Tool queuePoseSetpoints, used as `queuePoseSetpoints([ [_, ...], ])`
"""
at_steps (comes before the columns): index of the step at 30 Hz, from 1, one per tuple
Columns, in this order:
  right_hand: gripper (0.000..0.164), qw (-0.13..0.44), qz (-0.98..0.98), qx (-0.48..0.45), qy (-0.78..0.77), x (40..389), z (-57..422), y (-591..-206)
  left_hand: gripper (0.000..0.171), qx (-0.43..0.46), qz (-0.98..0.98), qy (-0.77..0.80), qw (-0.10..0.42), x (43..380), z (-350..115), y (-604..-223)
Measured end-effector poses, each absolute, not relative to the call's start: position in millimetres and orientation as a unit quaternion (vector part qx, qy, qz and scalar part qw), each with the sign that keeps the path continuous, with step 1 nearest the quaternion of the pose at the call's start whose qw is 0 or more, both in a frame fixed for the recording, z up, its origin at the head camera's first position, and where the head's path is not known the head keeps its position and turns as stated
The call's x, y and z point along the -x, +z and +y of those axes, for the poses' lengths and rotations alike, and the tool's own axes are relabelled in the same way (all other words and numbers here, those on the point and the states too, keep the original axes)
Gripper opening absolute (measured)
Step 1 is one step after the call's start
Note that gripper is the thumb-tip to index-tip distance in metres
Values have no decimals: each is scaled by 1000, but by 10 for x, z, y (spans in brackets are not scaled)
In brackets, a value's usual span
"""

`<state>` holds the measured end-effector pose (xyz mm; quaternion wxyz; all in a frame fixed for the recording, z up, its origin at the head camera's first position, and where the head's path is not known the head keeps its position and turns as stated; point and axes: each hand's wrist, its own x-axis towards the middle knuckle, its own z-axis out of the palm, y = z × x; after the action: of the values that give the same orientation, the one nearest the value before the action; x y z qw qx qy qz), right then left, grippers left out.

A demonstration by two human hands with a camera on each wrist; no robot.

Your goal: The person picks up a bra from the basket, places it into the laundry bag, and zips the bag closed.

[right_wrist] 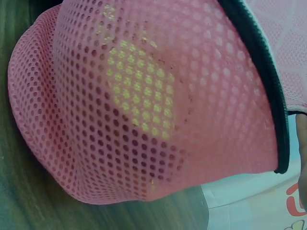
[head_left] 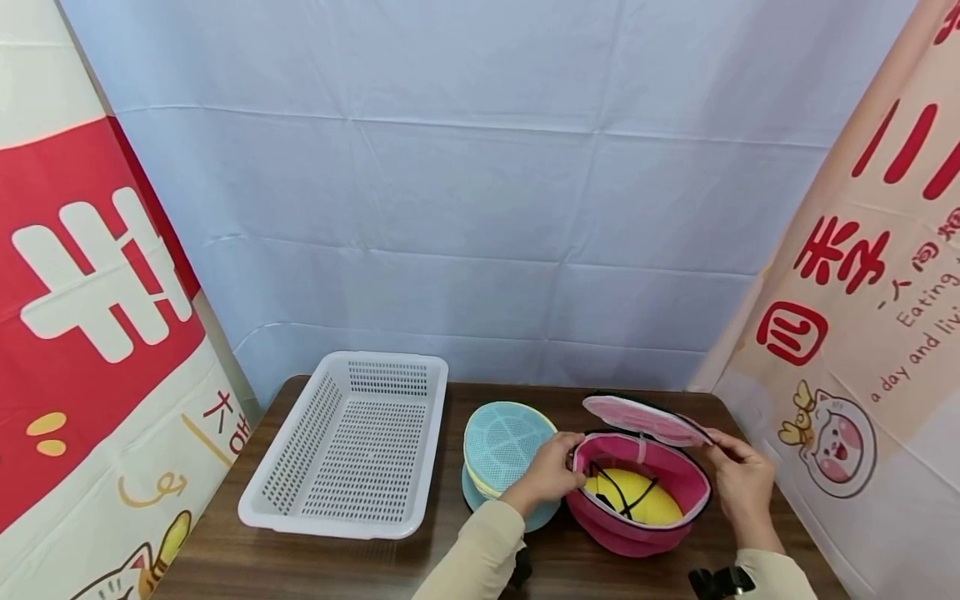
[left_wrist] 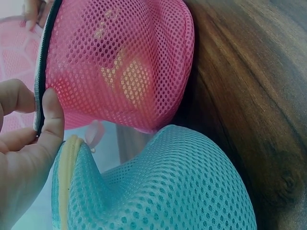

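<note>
A pink mesh laundry bag [head_left: 626, 543] with a dark zip stands on the table, its round lid [head_left: 637, 417] raised at the back. Inside lies a rounded yellow item [head_left: 656, 502] with thin black straps across it; its yellow also shows through the mesh in both wrist views. My left hand [head_left: 551, 468] pinches the bag's zipped rim [left_wrist: 41, 72] between thumb and fingers. On the other side, my right hand [head_left: 744, 479] pinches the lid's edge and holds it up. Right beside my left hand is a light blue mesh laundry bag [head_left: 508, 442] with a yellow zip.
A white perforated plastic basket [head_left: 345, 522] stands on the left of the brown wooden table [head_left: 213, 546]. Behind the table hangs a pale blue cloth [head_left: 465, 208]. Printed cloths [head_left: 832, 333] hang at both sides.
</note>
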<state>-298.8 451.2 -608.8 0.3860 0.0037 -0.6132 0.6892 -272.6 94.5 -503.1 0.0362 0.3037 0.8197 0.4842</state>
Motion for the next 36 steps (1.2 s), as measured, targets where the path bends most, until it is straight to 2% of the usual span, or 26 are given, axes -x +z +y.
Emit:
queuePoseSetpoints([
  [6,17,344,-610,17,714,2340,3674,-5014,59,-303,816,491,38,2719,932,-5025],
  [8,15,337,-610,23,717,2219,3540,-4843,56,-299,813,497,42,2720,927,-5024],
  [13,17,324,-643,12,694,2243,3690,-5006,54,-288,797,528,57,2714,913,-5019],
  [20,25,334,-721,72,603,2618,4424,-5953,61,-273,786,550,74,2697,908,-5003],
  [23,29,313,-732,81,600,2663,4562,-6119,64,-260,777,565,91,2700,911,-5016],
  [31,26,216,-754,22,620,2518,4618,-6035,63,-248,759,590,118,2709,912,-5064],
  [36,23,139,-771,24,621,2303,4394,-5587,61,-251,752,599,115,2700,911,-5046],
])
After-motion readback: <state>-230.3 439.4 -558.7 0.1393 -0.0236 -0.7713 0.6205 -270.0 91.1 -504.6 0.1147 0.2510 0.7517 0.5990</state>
